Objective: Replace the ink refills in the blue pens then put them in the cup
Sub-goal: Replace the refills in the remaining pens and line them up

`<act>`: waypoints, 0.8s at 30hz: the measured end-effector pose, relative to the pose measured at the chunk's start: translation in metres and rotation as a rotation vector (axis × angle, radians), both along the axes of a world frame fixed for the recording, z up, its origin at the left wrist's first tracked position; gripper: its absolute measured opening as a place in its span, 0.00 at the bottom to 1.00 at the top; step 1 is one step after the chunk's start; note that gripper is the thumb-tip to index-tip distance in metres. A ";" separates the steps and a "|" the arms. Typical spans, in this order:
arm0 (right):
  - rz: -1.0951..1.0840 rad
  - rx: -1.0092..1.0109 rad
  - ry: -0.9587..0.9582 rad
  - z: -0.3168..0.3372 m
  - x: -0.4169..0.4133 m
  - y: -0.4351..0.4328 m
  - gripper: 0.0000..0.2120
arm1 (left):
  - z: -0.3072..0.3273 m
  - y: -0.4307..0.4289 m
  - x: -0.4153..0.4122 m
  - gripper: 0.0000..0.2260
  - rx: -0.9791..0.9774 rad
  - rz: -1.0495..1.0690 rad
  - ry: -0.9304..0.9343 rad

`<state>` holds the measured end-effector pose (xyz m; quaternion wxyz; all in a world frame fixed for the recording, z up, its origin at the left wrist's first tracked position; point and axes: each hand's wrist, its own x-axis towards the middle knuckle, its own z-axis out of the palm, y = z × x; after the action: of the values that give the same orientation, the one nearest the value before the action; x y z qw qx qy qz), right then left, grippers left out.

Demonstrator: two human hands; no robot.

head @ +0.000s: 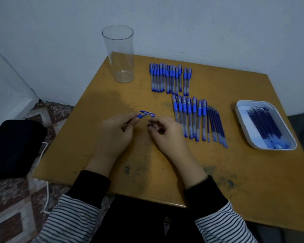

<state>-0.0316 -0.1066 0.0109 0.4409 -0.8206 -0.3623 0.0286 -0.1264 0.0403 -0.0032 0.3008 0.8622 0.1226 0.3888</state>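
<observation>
My left hand [118,128] pinches the blue cap end of a pen [144,114] over the middle of the wooden table [165,160]. My right hand [165,128] sits just right of it with curled fingers, touching a small dark piece; what it holds is unclear. A tall clear cup [118,53] stands empty at the table's far left corner. Several capped blue pens [168,78] lie in a row at the back, and a second row of pens [189,118] lies nearer. Loose ink refills [216,125] lie beside that second row.
A white tray [242,123] at the right edge holds several dark blue refills. A black bag [14,148] and a white cord [46,195] lie on the patterned floor to the left. A pale wall runs behind the table.
</observation>
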 end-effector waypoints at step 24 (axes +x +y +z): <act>0.008 0.620 0.517 0.017 0.003 -0.008 0.07 | 0.002 -0.002 -0.002 0.09 -0.050 -0.072 -0.029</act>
<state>-0.0282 -0.1142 0.0283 0.7439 -0.6132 -0.2343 0.1250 -0.1281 0.0379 -0.0008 0.3378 0.8524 0.0966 0.3871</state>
